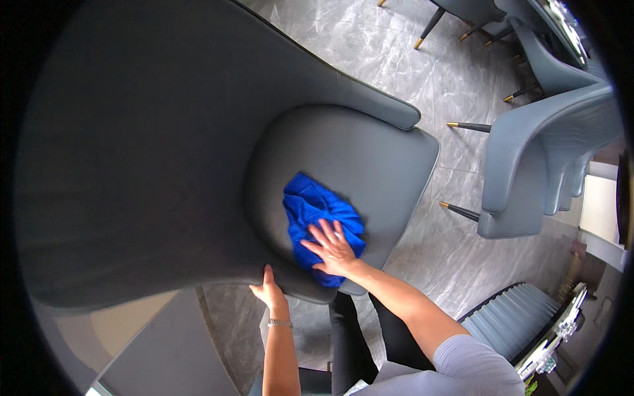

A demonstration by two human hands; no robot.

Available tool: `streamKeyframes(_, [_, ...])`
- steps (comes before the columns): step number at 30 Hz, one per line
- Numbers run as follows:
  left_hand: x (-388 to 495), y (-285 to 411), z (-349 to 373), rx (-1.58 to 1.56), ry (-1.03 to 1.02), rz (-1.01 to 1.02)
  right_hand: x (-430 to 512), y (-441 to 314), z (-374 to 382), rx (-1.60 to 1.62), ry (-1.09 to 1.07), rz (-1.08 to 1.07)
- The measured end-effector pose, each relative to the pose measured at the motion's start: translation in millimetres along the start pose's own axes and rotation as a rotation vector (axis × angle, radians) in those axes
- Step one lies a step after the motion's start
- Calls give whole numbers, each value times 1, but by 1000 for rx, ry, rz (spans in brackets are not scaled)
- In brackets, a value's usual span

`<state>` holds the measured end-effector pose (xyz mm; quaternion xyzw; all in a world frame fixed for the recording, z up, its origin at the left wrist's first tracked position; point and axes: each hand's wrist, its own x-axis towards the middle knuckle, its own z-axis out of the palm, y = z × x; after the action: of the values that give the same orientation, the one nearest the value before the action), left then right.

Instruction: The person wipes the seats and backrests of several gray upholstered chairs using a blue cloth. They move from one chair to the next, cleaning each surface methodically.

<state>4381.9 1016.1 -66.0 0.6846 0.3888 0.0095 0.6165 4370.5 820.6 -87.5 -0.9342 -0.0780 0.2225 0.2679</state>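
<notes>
A blue cloth (pixel 317 208), crumpled, lies on the seat (pixel 366 158) of a dark grey upholstered chair. Flat on top of the cloth rests my right hand (pixel 331 250), its fingers spread. My left hand (pixel 270 292) grips the lower edge of the chair's armrest, thumb on top and the other fingers hidden beneath; a bracelet circles that wrist. The chair's tall curved backrest (pixel 138 148) fills the left of the view.
Grey-blue chairs (pixel 515 163) with black, gold-tipped legs stand on the marbled tile floor (pixel 411 84) at the right and upper right. A pleated grey-blue piece of furniture (pixel 515 317) and a glossy tabletop edge are at the lower right.
</notes>
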Motion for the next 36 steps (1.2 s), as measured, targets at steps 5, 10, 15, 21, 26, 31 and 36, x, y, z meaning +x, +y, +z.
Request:
streamKeyframes(5, [5,-15,-2,120,88,149,120,37,-28,-103,384,-212])
streamKeyframes(10, [12,-19,-12,304,87,209,103,139,-91,-126,545,26])
streamKeyframes(15, [7,-13,-8,303,90,242,-60,260,-142,-49,630,800])
streamKeyframes(21, [0,-9,0,196,114,176,-123,270,-152,494,815,923])
streamKeyframes(26, [8,-28,-11,268,155,194,-16,212,-105,-36,557,648])
streamKeyframes(31, [12,-41,-14,179,108,219,43,158,-88,-223,513,616])
streamKeyframes(36, [3,-32,-8,121,96,157,104,127,-117,-332,384,100])
